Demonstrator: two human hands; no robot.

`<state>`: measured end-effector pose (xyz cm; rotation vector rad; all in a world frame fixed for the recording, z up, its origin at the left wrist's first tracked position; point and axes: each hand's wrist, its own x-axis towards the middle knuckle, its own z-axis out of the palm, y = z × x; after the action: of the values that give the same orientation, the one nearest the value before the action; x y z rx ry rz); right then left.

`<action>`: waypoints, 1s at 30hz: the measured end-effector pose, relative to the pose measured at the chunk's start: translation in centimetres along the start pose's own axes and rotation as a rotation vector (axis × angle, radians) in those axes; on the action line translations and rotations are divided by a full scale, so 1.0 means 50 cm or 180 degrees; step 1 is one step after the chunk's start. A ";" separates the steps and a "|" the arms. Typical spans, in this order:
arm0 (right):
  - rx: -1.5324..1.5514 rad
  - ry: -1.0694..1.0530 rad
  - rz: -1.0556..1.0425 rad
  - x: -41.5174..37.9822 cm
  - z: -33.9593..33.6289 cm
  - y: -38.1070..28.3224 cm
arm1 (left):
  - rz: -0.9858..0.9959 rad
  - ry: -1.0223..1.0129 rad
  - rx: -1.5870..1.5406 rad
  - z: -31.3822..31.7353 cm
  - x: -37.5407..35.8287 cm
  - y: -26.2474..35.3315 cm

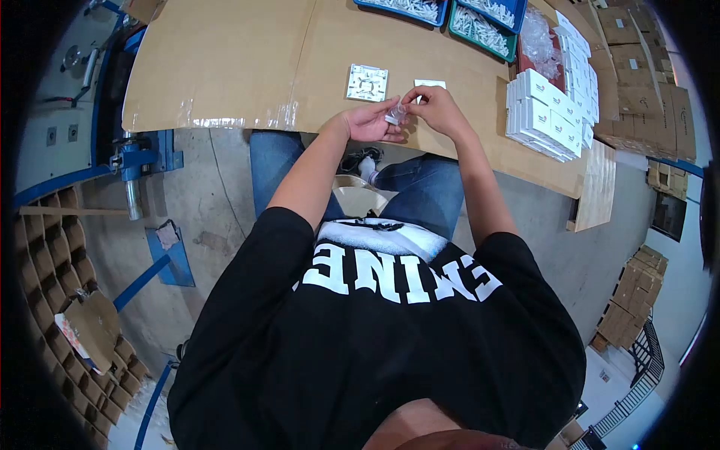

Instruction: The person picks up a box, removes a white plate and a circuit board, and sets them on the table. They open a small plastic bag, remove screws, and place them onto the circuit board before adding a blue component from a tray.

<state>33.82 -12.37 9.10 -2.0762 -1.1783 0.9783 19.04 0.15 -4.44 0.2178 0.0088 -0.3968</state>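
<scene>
Black shirt with white lettering, blue jeans, tan cardboard, green tray, white boxes

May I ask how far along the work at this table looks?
The stacked white boxes look done, though their contents are hidden. The right hand pinches a small clear item at the left hand. The patterned square piece lies on the table, and the green tray holds many white pieces, so work seems left.
</scene>
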 end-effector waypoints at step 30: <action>-0.0208 -0.0710 -0.0376 0.042 0.027 0.037 | 0.0015 -0.0025 -0.0052 -0.023 0.002 -0.009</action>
<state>34.34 -11.25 6.28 -1.9593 -1.4456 1.1510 18.98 -0.06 -5.66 0.2001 0.0039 -0.3927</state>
